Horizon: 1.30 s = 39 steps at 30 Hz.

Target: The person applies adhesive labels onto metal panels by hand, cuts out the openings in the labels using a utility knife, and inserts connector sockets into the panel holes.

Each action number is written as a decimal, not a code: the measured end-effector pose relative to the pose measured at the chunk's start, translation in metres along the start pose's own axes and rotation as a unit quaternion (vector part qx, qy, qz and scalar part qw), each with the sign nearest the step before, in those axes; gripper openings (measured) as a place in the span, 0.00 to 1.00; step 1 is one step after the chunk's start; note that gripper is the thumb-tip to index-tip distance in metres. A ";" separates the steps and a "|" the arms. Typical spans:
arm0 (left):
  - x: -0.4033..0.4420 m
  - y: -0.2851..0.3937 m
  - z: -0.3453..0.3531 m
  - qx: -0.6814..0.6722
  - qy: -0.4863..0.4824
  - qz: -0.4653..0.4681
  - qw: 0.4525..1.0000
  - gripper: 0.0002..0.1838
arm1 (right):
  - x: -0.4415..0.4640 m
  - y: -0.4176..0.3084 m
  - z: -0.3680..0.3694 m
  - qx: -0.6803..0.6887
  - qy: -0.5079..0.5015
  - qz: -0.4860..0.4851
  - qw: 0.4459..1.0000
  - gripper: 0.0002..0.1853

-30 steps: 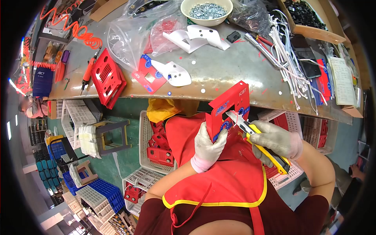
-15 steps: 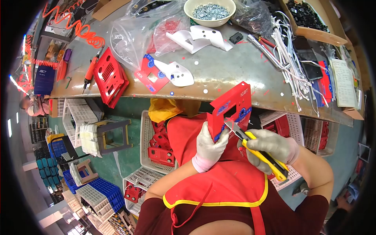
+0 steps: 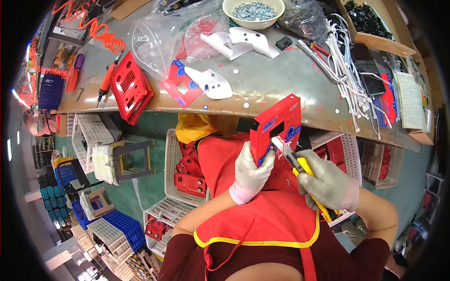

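Note:
My gloved left hand (image 3: 253,171) grips a red metal panel (image 3: 288,112) marked "IGBT" by its lower left edge, holding it tilted above my lap. The panel bears blue dial markings and a rectangular cutout. In my gloved right hand (image 3: 326,181) is a yellow and black utility knife (image 3: 304,166). Its blade reaches the panel's face near the lower dial, where small red and white scraps show at the tip. Whether the blade touches the panel I cannot tell. On the bench lie a red label sheet (image 3: 180,89) and peeled white backing paper (image 3: 216,87).
A bowl of metal nuts (image 3: 253,13), plastic bags (image 3: 152,44), white cable ties (image 3: 344,70) and a box of black parts (image 3: 375,28) sit on the bench. Stacked red panels (image 3: 131,88) and a screwdriver (image 3: 107,83) lie left. Crates of red parts (image 3: 190,168) stand below.
The knife tip has moved slightly up on the panel, and my right fingers have closed further round its handle. Scraps now show at the blade. The panel has turned a little.

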State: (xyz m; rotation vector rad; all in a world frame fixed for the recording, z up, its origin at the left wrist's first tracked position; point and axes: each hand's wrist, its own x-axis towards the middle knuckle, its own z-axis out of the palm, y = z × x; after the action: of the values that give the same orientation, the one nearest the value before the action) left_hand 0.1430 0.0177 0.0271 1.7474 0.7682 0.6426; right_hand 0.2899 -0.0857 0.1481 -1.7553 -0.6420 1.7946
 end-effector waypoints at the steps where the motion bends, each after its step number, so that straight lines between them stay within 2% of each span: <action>1: 0.000 0.000 0.000 -0.008 -0.006 -0.002 1.000 0.14 | 0.003 0.001 0.001 -0.009 -0.008 0.000 1.000 0.15; 3: 0.000 -0.001 -0.002 -0.015 -0.010 -0.003 1.000 0.15 | 0.004 -0.006 0.003 -0.024 -0.011 0.005 1.000 0.14; 6: -0.001 -0.006 -0.001 0.047 -0.020 0.041 0.998 0.14 | 0.011 -0.013 0.002 -0.071 -0.012 0.015 0.997 0.13; 8: -0.003 -0.007 0.002 -0.045 -0.003 -0.043 0.998 0.13 | 0.016 -0.008 0.003 -0.103 -0.008 0.019 0.994 0.13; 9: -0.003 -0.007 0.003 -0.045 -0.005 -0.042 0.998 0.13 | 0.020 -0.001 0.005 -0.234 0.045 -0.053 0.970 0.14; 10: -0.003 -0.007 0.003 -0.027 -0.003 -0.023 0.999 0.13 | 0.021 0.002 0.005 -0.361 0.096 -0.124 0.919 0.15; 11: -0.003 -0.007 0.003 -0.008 -0.002 -0.004 1.000 0.14 | 0.020 0.002 0.005 -0.360 0.097 -0.125 0.919 0.15; 12: -0.003 -0.006 0.002 -0.007 -0.003 -0.003 1.000 0.14 | 0.019 0.001 0.006 -0.433 0.153 -0.066 0.886 0.16; 13: -0.004 -0.002 0.002 -0.065 -0.002 -0.052 0.997 0.15 | 0.019 0.002 0.006 -0.501 0.206 -0.005 0.841 0.17; 14: -0.004 -0.001 0.002 -0.125 0.000 -0.102 0.987 0.16 | 0.019 0.010 0.000 -0.506 0.245 -0.076 0.823 0.20; 15: -0.002 -0.002 0.001 -0.128 0.002 -0.102 0.986 0.16 | 0.016 0.014 0.001 -0.509 0.245 -0.075 0.822 0.20; 16: 0.000 -0.004 -0.003 0.011 -0.007 0.029 0.999 0.16 | 0.011 0.015 0.004 -0.508 0.272 -0.096 0.812 0.20; 17: -0.001 -0.006 -0.005 0.151 -0.018 0.159 0.976 0.16 | 0.009 0.015 0.006 -0.505 0.297 -0.116 0.802 0.20; 18: -0.002 -0.005 -0.003 0.151 -0.019 0.157 0.976 0.16 | 0.009 0.016 0.007 -0.504 0.297 -0.115 0.803 0.20; 19: -0.002 -0.001 0.000 0.024 -0.010 0.035 0.999 0.16 | 0.011 0.018 0.006 -0.529 0.307 -0.133 0.780 0.22; 20: -0.003 0.001 0.001 -0.102 -0.001 -0.088 0.991 0.16 | 0.013 0.021 0.006 -0.552 0.318 -0.152 0.756 0.24; 21: -0.002 0.001 0.000 -0.102 -0.002 -0.087 0.991 0.16 | 0.014 0.024 0.006 -0.552 0.319 -0.151 0.756 0.24; 23: -0.001 0.001 -0.003 -0.010 -0.013 -0.015 1.000 0.15 | 0.019 0.033 0.007 -0.561 0.299 -0.211 0.742 0.24; 24: -0.002 -0.002 -0.001 -0.010 -0.015 -0.016 1.000 0.15 | 0.022 0.040 0.005 -0.577 0.294 -0.207 0.733 0.28; 27: -0.005 -0.014 0.003 -0.098 0.012 -0.078 0.992 0.15 | 0.025 0.042 -0.003 -0.584 0.278 -0.217 0.731 0.27; 29: -0.006 -0.016 -0.002 0.051 -0.008 0.054 0.997 0.15 | 0.028 0.046 -0.009 -0.588 0.284 -0.220 0.724 0.26; 30: -0.006 -0.018 -0.001 0.052 -0.009 0.056 0.997 0.15 | 0.029 0.047 -0.011 -0.594 0.289 -0.224 0.716 0.26; 34: -0.005 -0.012 0.001 -0.009 0.012 -0.033 0.999 0.13 | 0.030 0.043 -0.017 -0.591 0.278 -0.203 0.730 0.24; 37: -0.001 -0.010 0.001 -0.054 0.033 -0.071 0.996 0.12 | 0.032 0.045 -0.022 -0.596 0.293 -0.199 0.720 0.24; 39: -0.002 -0.013 0.003 -0.087 0.042 -0.093 0.991 0.12 | 0.026 0.035 -0.015 -0.598 0.279 -0.148 0.737 0.24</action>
State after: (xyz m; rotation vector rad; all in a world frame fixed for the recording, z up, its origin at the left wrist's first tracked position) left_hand 0.1422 0.0172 0.0139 1.4778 0.8946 0.6391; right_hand 0.3034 -0.0944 0.1045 -2.5308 -1.8995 0.4037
